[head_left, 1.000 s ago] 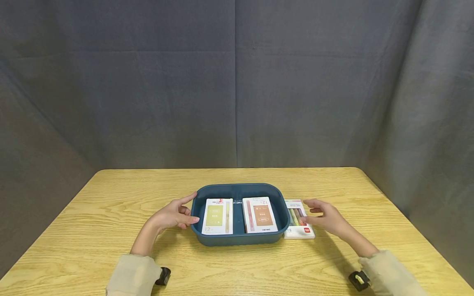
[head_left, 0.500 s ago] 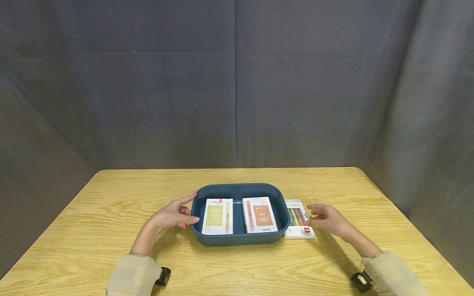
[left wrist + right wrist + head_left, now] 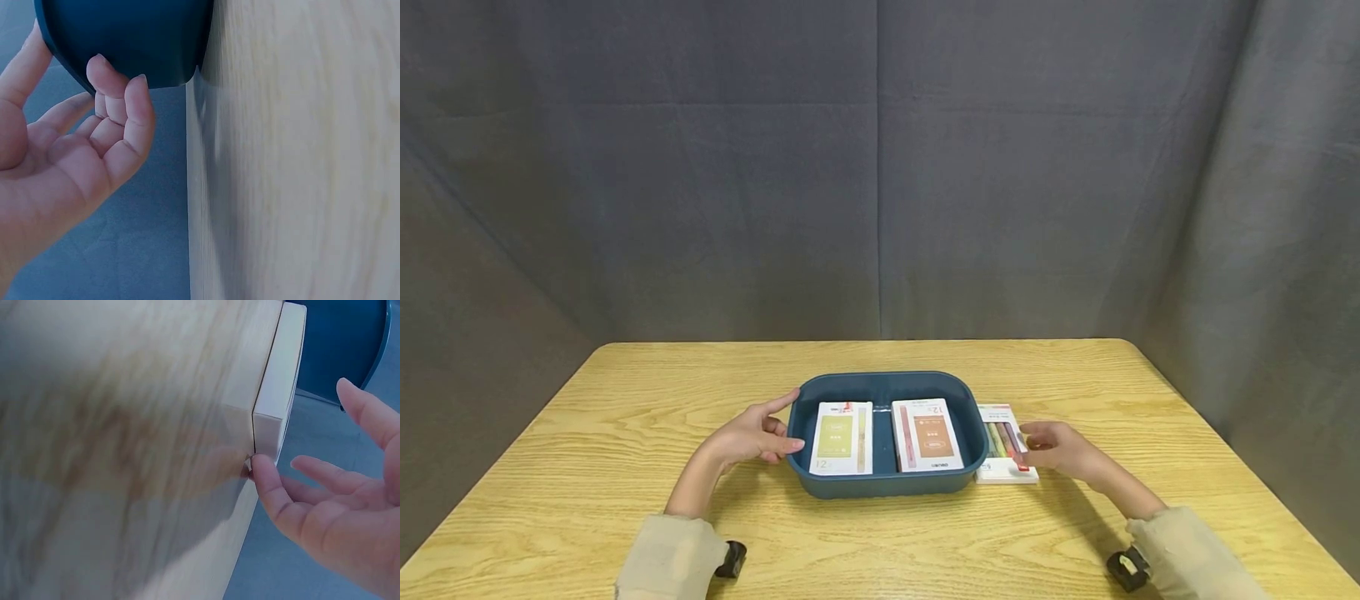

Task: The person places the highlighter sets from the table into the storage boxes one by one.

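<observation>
A dark blue plastic tub (image 3: 880, 487) with a divider down its middle stands on the table. Its left compartment holds a white box with a green label (image 3: 842, 437), its right one a white box with a brown label (image 3: 928, 435). My left hand (image 3: 748, 435) holds the tub's left end, thumb and index finger on the rim, the other fingers curled outside the wall. Against the tub's right side lies a white box of coloured markers (image 3: 1000, 437) with a clear window. My right hand (image 3: 1063, 450) is at that box's right edge, fingers loosely bent, thumb over it.
The wooden table (image 3: 880, 550) reaches back to a grey curtain (image 3: 880, 167), which also hangs along both sides. A black strap piece (image 3: 730, 559) sits by the left sleeve, another (image 3: 1127, 569) by the right sleeve.
My right hand has drawn slightly to the right and toward me along the marker box's edge. The left hand, the tub and the boxes show no clear movement.
</observation>
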`<state>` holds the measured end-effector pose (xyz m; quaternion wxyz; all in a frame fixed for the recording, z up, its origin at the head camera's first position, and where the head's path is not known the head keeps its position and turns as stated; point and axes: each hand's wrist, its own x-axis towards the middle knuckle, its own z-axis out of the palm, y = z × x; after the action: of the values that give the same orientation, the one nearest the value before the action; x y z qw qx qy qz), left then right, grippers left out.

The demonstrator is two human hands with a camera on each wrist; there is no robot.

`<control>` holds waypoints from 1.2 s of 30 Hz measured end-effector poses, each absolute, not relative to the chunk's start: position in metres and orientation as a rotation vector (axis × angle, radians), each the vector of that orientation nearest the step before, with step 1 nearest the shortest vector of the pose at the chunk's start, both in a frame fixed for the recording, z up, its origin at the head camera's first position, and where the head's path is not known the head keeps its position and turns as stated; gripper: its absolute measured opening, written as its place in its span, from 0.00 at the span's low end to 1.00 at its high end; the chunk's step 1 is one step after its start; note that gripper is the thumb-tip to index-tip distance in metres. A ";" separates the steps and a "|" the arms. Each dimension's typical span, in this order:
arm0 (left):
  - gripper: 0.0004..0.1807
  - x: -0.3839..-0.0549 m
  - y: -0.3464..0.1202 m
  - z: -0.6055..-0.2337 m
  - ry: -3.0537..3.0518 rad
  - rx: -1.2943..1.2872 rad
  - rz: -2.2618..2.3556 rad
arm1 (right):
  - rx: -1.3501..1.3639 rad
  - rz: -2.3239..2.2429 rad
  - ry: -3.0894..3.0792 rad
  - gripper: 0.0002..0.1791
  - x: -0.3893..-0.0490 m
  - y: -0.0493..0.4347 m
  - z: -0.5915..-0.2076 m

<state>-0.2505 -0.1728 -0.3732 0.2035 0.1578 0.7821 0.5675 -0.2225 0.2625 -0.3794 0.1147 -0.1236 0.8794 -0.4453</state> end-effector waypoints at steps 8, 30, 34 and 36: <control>0.48 -0.250 -0.173 -0.373 2.189 0.455 1.580 | -0.398 -1.294 2.559 0.34 -0.225 0.262 -0.380; 0.48 -0.249 -0.173 -0.373 2.175 0.427 1.588 | -0.284 -1.411 2.541 0.29 -0.224 0.262 -0.371; 0.49 -0.250 -0.173 -0.373 2.179 0.430 1.586 | -0.297 -1.468 2.502 0.28 -0.225 0.264 -0.369; 0.49 -0.250 -0.173 -0.373 2.177 0.431 1.587 | -0.298 -1.497 2.481 0.27 -0.226 0.264 -0.368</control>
<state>-0.2504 -0.1728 -0.3730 0.2052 0.1546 0.7810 0.5692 -0.2255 0.2645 -0.3678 0.1143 -0.1016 0.8462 -0.5105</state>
